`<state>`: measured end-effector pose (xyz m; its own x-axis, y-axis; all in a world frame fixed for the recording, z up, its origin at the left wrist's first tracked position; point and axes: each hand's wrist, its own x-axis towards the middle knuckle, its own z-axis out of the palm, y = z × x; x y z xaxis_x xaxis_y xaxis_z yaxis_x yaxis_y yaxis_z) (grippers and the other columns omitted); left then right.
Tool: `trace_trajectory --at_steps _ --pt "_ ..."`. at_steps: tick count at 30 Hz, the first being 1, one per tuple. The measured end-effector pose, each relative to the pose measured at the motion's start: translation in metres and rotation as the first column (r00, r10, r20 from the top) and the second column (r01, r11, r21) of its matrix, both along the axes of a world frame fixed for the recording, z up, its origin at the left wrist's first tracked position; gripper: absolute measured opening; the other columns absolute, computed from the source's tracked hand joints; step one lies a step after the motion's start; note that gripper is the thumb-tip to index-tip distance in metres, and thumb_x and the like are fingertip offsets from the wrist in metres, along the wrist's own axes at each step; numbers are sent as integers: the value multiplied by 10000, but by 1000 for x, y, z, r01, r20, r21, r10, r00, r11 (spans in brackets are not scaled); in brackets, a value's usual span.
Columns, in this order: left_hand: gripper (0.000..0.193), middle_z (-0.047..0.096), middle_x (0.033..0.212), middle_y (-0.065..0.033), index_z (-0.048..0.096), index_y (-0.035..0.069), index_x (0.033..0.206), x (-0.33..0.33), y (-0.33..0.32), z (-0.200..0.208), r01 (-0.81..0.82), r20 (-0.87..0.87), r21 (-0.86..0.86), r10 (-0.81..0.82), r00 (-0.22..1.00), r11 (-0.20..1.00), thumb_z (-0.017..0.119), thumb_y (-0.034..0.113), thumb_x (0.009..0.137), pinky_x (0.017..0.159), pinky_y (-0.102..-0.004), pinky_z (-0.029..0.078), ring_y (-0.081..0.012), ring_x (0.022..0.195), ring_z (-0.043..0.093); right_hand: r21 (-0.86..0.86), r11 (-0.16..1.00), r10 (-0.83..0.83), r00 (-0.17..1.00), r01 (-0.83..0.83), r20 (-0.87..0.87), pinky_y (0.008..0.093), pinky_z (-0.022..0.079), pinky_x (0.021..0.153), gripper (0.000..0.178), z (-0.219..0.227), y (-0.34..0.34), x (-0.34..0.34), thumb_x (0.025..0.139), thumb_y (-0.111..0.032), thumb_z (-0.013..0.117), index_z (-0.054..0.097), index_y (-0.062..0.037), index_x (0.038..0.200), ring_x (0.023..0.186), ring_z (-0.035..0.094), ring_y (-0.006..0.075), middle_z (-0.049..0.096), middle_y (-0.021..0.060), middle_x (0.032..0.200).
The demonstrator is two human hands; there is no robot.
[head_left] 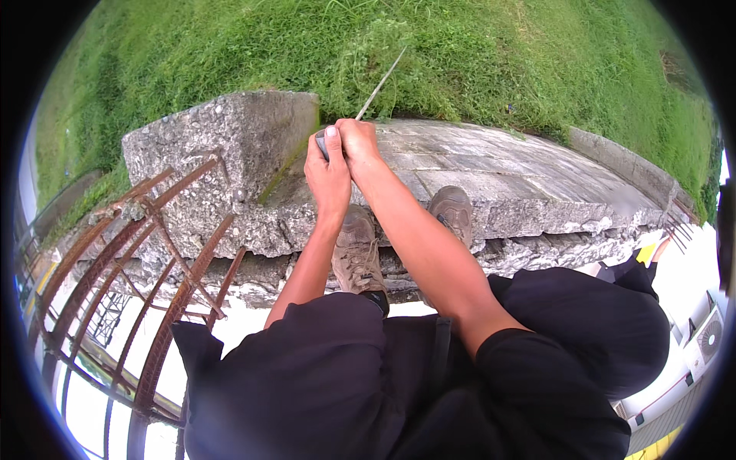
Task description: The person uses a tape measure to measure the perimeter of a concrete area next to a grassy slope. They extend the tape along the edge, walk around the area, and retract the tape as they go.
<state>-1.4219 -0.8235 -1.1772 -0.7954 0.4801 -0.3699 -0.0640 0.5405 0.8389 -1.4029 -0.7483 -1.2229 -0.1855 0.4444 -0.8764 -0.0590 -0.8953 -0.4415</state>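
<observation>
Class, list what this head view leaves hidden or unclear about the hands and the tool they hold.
- Grey handle: mostly hidden under the left hand and right hand; its shape is unclear.
- Thin rod: its far tip blurs into the grass.
- Each hand's grip: fingers overlap, so contact points are hidden.
- Rusty rebar: lower ends cut off by the picture's rim.

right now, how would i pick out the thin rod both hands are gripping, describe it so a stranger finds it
Start at the broken concrete slab bordering the grass. At its far edge, beside the raised concrete block, the left hand and right hand clasp a grey handle. The thin rod rises from it over the grass: pale, straight and single, unlike the rusty rebar.
</observation>
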Motion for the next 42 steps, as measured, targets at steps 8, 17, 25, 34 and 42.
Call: trace_trajectory --at_steps 8,17,25,34,42 --pt "458 671 1355 -169 578 2 1445 -70 67 107 880 322 1 -834 449 475 563 286 1086 890 -347 569 -251 1090 709 -142 886 -420 893 442 162 474 475 588 174 -100 34 71 914 -194 628 667 -81 788 622 575 254 637 106 722" --pt "505 624 1454 -94 579 145 1491 -123 184 422 846 -609 90 -643 464 525 421 447 1119 1171 -470 434 -263 1324 600 -78 995 90 912 -64 401 462 537 785 352 -29 0 72 960 -231 679 690 42 1181 944 691 331 689 226 1175" --pt "362 703 1267 -125 629 98 1394 20 187 316 948 -391 -259 -918 70 183 490 273 1109 1028 -428 528 -295 1145 681 88 995 -85 855 46 512 442 510 670 236 64 39 21 982 -194 660 740 -5 866 728 649 299 688 128 848" --pt "555 604 1443 -157 524 139 1514 16 156 357 859 -482 -509 -845 -230 56 637 352 1014 1109 -487 464 -358 1330 581 -137 823 429 444 -551 787 462 619 762 185 -13 -37 83 895 -155 683 796 -53 1002 951 765 356 761 175 1129" --pt "542 563 1477 -228 518 75 1508 11 127 408 862 -255 -449 -891 -376 -235 641 297 1029 1106 -493 438 -422 1333 552 -185 818 562 688 -545 460 523 583 812 260 -47 -22 117 851 -188 678 798 -19 1009 1016 745 393 756 212 1138"
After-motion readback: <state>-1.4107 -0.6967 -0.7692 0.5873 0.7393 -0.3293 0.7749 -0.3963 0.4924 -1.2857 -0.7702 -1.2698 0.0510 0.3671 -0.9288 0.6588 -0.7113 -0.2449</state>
